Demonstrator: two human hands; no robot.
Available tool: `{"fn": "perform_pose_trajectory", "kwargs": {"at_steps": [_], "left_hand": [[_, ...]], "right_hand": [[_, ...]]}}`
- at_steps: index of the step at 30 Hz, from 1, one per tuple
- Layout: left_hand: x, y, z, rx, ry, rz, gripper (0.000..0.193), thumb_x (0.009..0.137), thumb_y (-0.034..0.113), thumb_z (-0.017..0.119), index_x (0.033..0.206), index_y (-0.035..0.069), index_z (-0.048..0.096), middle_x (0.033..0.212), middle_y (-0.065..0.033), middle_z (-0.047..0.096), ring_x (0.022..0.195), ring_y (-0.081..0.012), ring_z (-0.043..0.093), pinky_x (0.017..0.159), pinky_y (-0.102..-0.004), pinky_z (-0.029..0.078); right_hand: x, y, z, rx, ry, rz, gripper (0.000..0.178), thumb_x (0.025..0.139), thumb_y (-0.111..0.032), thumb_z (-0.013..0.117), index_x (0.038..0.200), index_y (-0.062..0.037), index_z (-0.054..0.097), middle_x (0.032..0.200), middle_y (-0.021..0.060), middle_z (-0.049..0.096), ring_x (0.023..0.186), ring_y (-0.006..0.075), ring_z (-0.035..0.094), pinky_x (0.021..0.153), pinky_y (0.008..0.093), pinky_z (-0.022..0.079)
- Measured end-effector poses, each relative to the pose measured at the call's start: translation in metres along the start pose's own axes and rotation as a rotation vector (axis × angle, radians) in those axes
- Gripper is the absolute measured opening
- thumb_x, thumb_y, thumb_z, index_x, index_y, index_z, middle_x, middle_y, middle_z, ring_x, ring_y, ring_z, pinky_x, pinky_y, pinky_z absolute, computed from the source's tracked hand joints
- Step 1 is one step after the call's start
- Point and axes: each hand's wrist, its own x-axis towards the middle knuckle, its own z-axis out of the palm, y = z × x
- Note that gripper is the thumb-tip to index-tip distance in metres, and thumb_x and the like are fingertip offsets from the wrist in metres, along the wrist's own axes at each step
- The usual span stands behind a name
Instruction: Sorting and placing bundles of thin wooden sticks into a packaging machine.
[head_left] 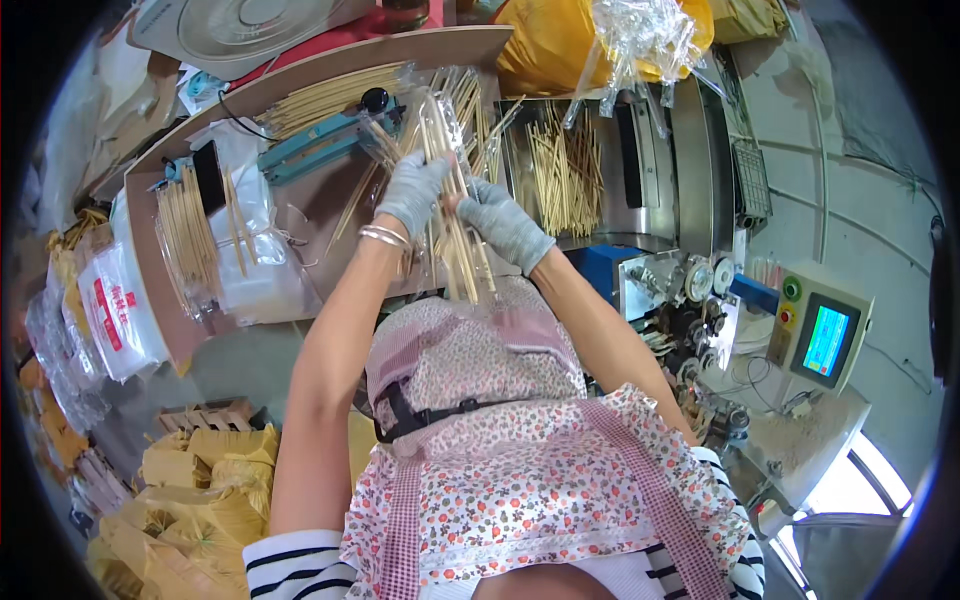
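A bundle of thin wooden chopsticks point(460, 255) in clear plastic wrap stands lengthwise between my hands, above the near edge of a brown work tray. My left hand point(414, 192), in a grey glove, grips its left side. My right hand point(505, 226), gloved too, is closed round the right side; bare fingertips show at the sticks. More wrapped chopsticks lie loose just beyond my hands. Left of them is a blue bag sealer point(315, 146) with a black knob. Loose chopsticks point(565, 175) fill a metal hopper to the right.
Chopsticks point(186, 235) and clear bags point(262, 280) lie in the tray's left part. Clear wrappers point(650, 40) sit on a yellow sack at the back. On the right stand machine rollers point(700, 282) and a control panel point(826, 338). Yellow sacks point(190, 510) are piled at lower left.
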Motion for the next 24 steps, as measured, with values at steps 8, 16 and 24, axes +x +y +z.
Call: {"fn": "perform_pose_trajectory", "kwargs": {"at_steps": [8, 16, 24], "left_hand": [[0.025, -0.016, -0.045, -0.571, -0.176, -0.064, 0.029, 0.089, 0.015, 0.052, 0.112, -0.003, 0.050, 0.103, -0.0185, 0.058, 0.089, -0.0298, 0.060, 0.085, -0.0394, 0.050], [0.021, -0.021, -0.061, -0.653, -0.220, -0.181, 0.025, 0.089, 0.015, 0.052, 0.108, -0.002, 0.054, 0.100, -0.0126, 0.058, 0.088, -0.0258, 0.057, 0.084, -0.0375, 0.049], [0.007, 0.002, -0.073, -0.389, -0.051, -0.175, 0.018, 0.086, 0.019, 0.059, 0.094, 0.003, 0.061, 0.069, -0.0029, 0.054, 0.055, -0.0120, 0.049, 0.045, -0.0230, 0.041]], "right_hand": [[-0.006, -0.001, -0.012, 0.241, 0.066, 0.128, 0.018, 0.090, -0.015, 0.052, 0.100, -0.0007, 0.059, 0.078, 0.0039, 0.061, 0.061, 0.0120, 0.058, 0.057, 0.0236, 0.051], [0.001, 0.008, -0.002, -0.981, 0.596, -0.389, 0.024, 0.083, -0.021, 0.059, 0.096, -0.0016, 0.064, 0.074, 0.0092, 0.062, 0.066, 0.0149, 0.059, 0.062, 0.0313, 0.048], [-0.001, -0.010, 0.013, -0.963, 0.531, -0.432, 0.026, 0.079, -0.026, 0.059, 0.090, -0.0030, 0.063, 0.080, 0.0212, 0.060, 0.075, 0.0337, 0.060, 0.067, 0.0384, 0.046]]}}
